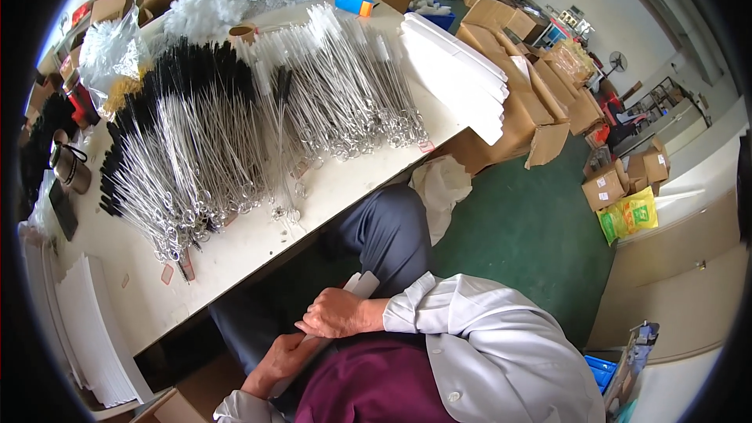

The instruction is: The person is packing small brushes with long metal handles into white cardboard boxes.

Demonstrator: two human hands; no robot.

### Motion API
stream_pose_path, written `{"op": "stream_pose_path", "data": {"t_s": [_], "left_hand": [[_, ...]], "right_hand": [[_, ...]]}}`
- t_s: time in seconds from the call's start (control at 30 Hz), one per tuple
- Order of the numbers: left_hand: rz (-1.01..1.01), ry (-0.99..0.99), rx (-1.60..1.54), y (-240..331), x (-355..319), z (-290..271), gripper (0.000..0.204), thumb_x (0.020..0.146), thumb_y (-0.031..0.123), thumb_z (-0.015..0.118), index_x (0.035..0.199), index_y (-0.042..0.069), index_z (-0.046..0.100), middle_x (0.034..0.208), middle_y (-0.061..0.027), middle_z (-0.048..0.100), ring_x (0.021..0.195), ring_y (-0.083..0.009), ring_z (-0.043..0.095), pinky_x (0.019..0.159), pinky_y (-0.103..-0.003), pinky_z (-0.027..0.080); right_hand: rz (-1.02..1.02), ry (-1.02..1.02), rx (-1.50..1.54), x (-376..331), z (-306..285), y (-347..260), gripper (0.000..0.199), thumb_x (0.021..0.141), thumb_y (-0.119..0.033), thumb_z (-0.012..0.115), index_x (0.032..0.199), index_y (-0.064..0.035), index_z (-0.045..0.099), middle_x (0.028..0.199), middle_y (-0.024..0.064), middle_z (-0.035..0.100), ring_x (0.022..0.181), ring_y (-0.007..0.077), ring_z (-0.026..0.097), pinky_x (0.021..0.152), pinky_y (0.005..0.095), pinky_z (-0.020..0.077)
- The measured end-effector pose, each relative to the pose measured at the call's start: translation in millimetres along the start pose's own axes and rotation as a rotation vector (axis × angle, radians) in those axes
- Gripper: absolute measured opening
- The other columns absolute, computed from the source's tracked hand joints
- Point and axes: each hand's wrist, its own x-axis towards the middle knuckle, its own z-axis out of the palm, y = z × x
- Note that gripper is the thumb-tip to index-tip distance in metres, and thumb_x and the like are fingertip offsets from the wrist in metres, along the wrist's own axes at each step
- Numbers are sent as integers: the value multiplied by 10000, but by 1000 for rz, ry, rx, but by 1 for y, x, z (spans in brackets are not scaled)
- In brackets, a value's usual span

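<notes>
Over my lap, my right hand (337,314) is closed round a long, narrow white paper box (362,285), whose upper end sticks out past my fist. Lower down the same box, my left hand (285,359) is wrapped about it, close to my right. Both hands hide most of the box's middle. On the white table in front lies a large pile of wire-handled brushes with black bristles (205,70), their looped ends toward me. Beside it is a pile of similar brushes with white bristles (337,70).
Flat white cartons are stacked at the table's right end (458,70) and near left corner (95,337). A steel flask (72,168) stands at left. Farther back lie bagged white brushes (207,8) and an orange-blue box (354,4). Open cardboard boxes (517,102) stand right of the table.
</notes>
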Motion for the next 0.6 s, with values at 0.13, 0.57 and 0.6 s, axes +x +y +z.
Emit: {"op": "stream_pose_path", "data": {"t_s": [0.13,0.57,0.6], "left_hand": [[29,-58,4,-3,-6,-16,282,974,246,657,953,-28,720,681,-55,609,672,-83,525,598,-309,450],[-250,-187,-243,8,-5,-17,340,976,271,669,1179,4,719,900,-29,698,858,-88,594,780,-279,491],[-322,-239,-288,7,-5,-19,367,981,286,664,1210,3,705,928,-26,698,883,-86,592,794,-280,486]], "right_hand": [[11,66,1,3,-4,2,442,970,-260,617,576,-60,625,595,137,662,573,310,678,581,406,554],[-74,130,-36,-4,-6,-2,410,957,-238,639,583,-82,579,574,91,623,568,277,655,591,387,539],[-86,145,-40,-5,-6,-3,402,952,-231,647,585,-85,570,569,85,614,565,274,650,590,383,535]]}}
